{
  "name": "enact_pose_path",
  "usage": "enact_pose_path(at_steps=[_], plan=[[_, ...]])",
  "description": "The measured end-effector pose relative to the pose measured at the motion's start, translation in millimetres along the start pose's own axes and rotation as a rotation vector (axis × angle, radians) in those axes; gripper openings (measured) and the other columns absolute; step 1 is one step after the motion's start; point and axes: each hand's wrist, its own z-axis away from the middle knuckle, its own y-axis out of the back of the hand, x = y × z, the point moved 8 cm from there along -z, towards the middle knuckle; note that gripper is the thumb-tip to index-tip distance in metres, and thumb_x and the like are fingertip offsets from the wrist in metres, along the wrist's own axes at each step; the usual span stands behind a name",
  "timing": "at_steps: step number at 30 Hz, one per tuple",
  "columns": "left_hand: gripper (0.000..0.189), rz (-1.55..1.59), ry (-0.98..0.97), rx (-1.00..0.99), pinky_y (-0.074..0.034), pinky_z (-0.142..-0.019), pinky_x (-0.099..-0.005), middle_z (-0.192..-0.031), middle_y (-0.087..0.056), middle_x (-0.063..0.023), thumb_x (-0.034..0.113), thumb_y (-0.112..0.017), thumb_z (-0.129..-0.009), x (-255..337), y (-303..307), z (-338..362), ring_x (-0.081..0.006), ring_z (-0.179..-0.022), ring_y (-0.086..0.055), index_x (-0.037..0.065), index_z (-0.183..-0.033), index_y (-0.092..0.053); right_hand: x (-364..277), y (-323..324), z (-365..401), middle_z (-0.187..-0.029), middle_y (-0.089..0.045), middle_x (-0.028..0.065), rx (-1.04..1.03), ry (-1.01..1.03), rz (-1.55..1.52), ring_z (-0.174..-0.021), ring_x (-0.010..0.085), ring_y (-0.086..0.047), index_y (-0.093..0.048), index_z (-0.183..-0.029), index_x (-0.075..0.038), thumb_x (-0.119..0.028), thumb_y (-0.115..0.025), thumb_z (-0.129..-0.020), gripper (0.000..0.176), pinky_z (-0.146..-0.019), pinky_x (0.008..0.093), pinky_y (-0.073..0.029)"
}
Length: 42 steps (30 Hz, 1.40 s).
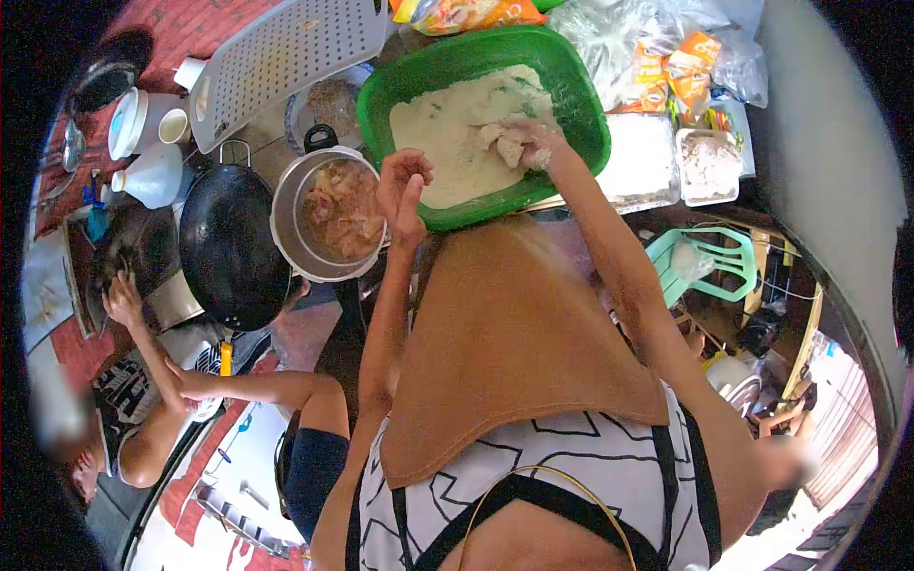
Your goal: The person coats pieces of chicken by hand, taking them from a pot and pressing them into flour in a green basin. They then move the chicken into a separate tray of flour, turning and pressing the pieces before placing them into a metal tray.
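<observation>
A green basin [571, 105] full of pale flour stands ahead of me. My right hand [526, 143] is in it, closed around a flour-coated piece of meat [509, 145]. My left hand [403, 195] hovers at the basin's near-left rim, fingers loosely apart and holding nothing, just right of a steel pot [286, 238] that holds raw marinated chicken pieces [345, 211].
A black wok [228, 249] sits left of the pot. A white perforated board [286, 52], white jars and cups [143, 124] lie further left. Plastic bags and trays [709, 162] stand right of the basin. Another person crouches at lower left [143, 400]; a green chair [709, 262] is at right.
</observation>
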Motion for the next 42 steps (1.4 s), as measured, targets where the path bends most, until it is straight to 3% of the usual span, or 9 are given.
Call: enact_pose_path(at_steps=[9,12,18,23,29,33,36,38,42], plan=[[0.035,-0.037,-0.045,0.065,-0.046,-0.072,-0.0303,-0.093,-0.061,-0.011,0.023,-0.056,-0.092,0,2,-1,-0.0171,-0.079,-0.056,-0.002,-0.116,-0.055,-24,-3,4,-0.106,-0.067,0.0156,-0.049,0.153,-0.018,-0.087,0.0251,-0.069,-0.059,-0.122,0.001,-0.013,-0.058,-0.095,0.03,-0.081,0.0396,-0.06],[0.034,-0.023,-0.038,0.071,-0.045,-0.073,-0.0295,-0.094,-0.06,-0.0098,0.021,-0.057,-0.091,3,2,1,-0.016,-0.081,-0.055,-0.001,-0.116,-0.055,-61,-64,54,-0.1,-0.07,0.0118,-0.122,0.427,0.383,-0.085,0.0232,-0.069,-0.064,-0.116,0.001,-0.013,-0.065,-0.091,0.028,-0.076,0.0371,-0.058],[0.032,-0.069,-0.016,0.096,-0.046,-0.074,-0.0299,-0.094,-0.061,-0.0095,0.02,-0.057,-0.091,-3,6,2,-0.0158,-0.081,-0.055,-0.001,-0.116,-0.055,-111,-92,57,-0.096,-0.073,0.0085,0.308,0.725,1.284,-0.082,0.0172,-0.07,-0.07,-0.107,0.0,-0.029,-0.073,-0.088,0.036,-0.071,0.0339,-0.055],[0.032,-0.054,-0.037,0.094,-0.047,-0.074,-0.0308,-0.093,-0.062,-0.0106,0.02,-0.056,-0.092,0,5,2,-0.0172,-0.08,-0.057,-0.002,-0.115,-0.056,-84,-114,29,-0.092,-0.07,0.0184,0.357,1.057,2.105,-0.089,0.0345,-0.069,-0.07,-0.108,-0.007,-0.022,-0.071,-0.081,0.031,-0.081,0.0446,-0.052],[0.033,-0.013,-0.029,0.094,-0.044,-0.074,-0.028,-0.095,-0.06,-0.007,0.021,-0.057,-0.091,0,6,2,-0.0138,-0.082,-0.054,-0.002,-0.116,-0.056,13,-89,38,-0.1,-0.067,0.0231,-0.19,0.635,2.019,-0.099,0.0419,-0.062,-0.066,-0.107,-0.004,-0.022,-0.069,-0.08,0.032,-0.088,0.0514,-0.05],[0.034,-0.013,-0.008,0.104,-0.045,-0.074,-0.0277,-0.095,-0.06,-0.0073,0.023,-0.059,-0.092,-1,5,3,-0.0137,-0.083,-0.054,-0.002,-0.115,-0.056,-6,-68,52,-0.101,-0.067,0.0226,-0.123,0.557,1.973,-0.1,0.0424,-0.063,-0.065,-0.106,-0.003,-0.017,-0.069,-0.079,0.031,-0.088,0.0513,-0.05],[0.035,-0.024,-0.007,0.102,-0.045,-0.074,-0.0276,-0.095,-0.06,-0.0074,0.024,-0.059,-0.092,-4,6,4,-0.0138,-0.083,-0.054,-0.002,-0.115,-0.057,-44,-50,59,-0.101,-0.067,0.0233,0.139,0.717,2.047,-0.098,0.0427,-0.063,-0.066,-0.106,-0.001,-0.021,-0.07,-0.078,0.034,-0.088,0.0517,-0.05],[0.035,-0.035,-0.01,0.1,-0.045,-0.074,-0.0275,-0.095,-0.06,-0.0074,0.024,-0.059,-0.092,-4,6,3,-0.0139,-0.083,-0.055,-0.002,-0.115,-0.057,-52,-20,49,-0.099,-0.067,0.0259,0.379,0.384,2.125,-0.092,0.0433,-0.065,-0.067,-0.102,0.001,-0.021,-0.067,-0.079,0.031,-0.081,0.0474,-0.052],[0.035,-0.03,-0.004,0.102,-0.045,-0.073,-0.0276,-0.094,-0.06,-0.0071,0.024,-0.059,-0.092,0,5,2,-0.0138,-0.082,-0.055,-0.002,-0.116,-0.057,-9,-33,30,-0.095,-0.066,0.0275,0.01,0.377,2.334,-0.088,0.0459,-0.064,-0.066,-0.1,0.003,-0.027,-0.065,-0.081,0.036,-0.077,0.0492,-0.052]])
